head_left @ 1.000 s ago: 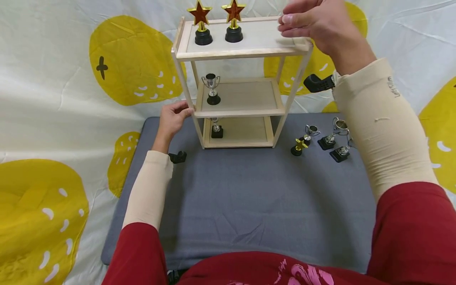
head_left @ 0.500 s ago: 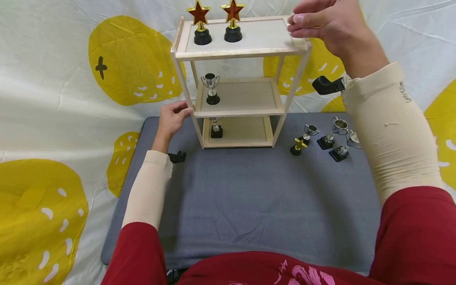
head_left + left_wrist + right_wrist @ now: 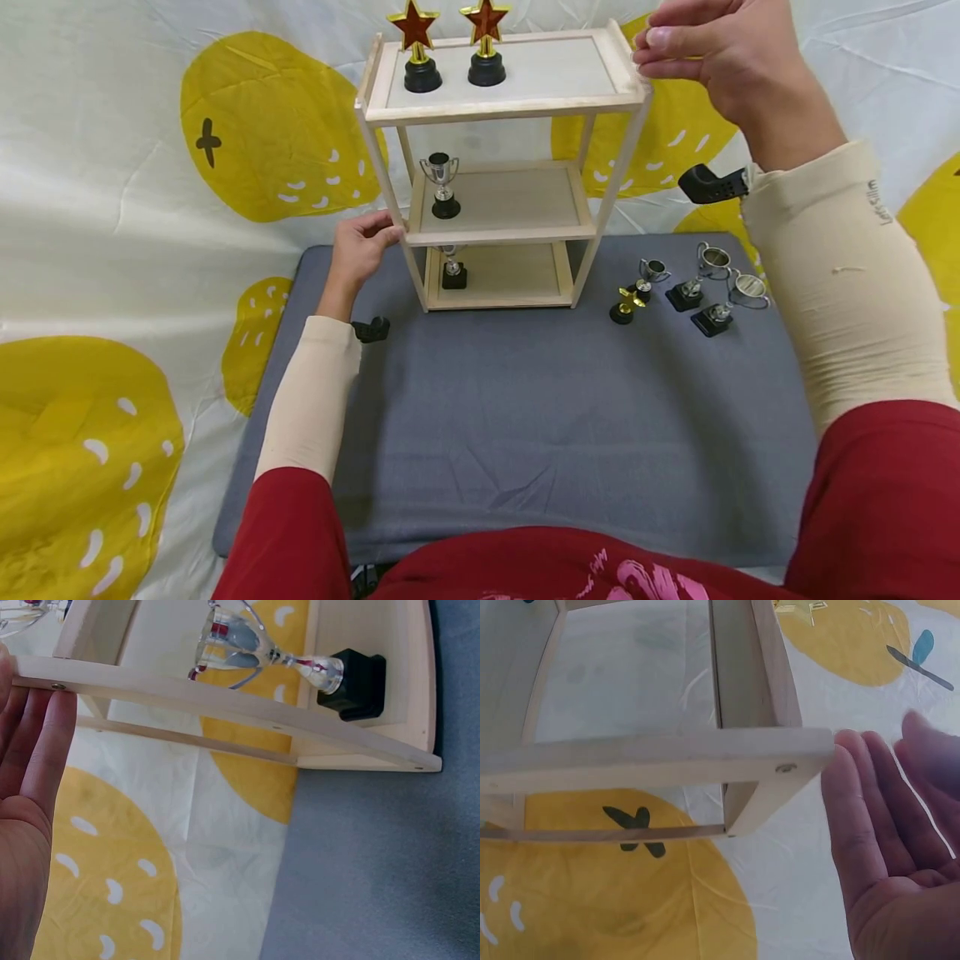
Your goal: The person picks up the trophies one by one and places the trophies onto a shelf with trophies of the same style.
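A wooden three-tier shelf stands at the back of the grey-covered table. My left hand holds its left upright at the middle tier, thumb in front and fingers behind. My right hand is by the top right corner, fingers loosely extended and holding nothing; in the right wrist view its fingertips lie close to the post end. Two star trophies with black bases stand on the top tier's left part. One silver cup trophy is at the left of the middle tier. Another silver cup trophy stands on the bottom tier, partly hidden in the head view.
Right of the shelf, several small trophies stand on the table: a gold one, a small silver cup and two larger silver cups with dark bases. A white cloth with yellow patterns hangs behind.
My right hand has moved rightward from over the top tier to beside its right corner. The left hand keeps its hold on the upright. The trophies stay in place.
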A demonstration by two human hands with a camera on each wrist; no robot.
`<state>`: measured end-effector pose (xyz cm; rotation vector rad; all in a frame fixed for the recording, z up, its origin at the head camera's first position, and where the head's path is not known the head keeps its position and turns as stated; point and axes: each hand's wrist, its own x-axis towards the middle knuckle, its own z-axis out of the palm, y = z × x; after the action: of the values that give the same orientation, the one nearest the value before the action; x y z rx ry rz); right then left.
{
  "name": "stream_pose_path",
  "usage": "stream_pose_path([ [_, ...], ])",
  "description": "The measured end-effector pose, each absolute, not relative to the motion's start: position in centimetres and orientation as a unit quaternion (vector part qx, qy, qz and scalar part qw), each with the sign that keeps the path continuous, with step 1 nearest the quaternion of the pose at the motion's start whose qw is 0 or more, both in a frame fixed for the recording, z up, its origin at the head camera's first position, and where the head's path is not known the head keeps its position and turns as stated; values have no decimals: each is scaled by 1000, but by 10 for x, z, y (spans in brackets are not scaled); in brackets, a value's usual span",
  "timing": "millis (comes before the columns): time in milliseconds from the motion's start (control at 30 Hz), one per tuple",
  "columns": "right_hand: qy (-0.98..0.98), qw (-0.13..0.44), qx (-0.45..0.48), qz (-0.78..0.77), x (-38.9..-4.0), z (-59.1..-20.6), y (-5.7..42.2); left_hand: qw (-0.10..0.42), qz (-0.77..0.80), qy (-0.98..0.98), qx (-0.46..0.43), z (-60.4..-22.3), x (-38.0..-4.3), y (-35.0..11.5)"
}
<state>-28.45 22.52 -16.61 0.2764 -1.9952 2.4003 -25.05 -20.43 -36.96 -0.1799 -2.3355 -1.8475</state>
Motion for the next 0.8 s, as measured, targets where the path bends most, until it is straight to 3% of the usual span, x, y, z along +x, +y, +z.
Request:
stream_pose_path([
  [433,-633,11,83,769,-274,-179,251,81,-603,-792,-55,-367,-249,-202],
  [800,-617,-18,80,782,-265,-211,272,80,-608,-788,-58,-370,-251,-204],
])
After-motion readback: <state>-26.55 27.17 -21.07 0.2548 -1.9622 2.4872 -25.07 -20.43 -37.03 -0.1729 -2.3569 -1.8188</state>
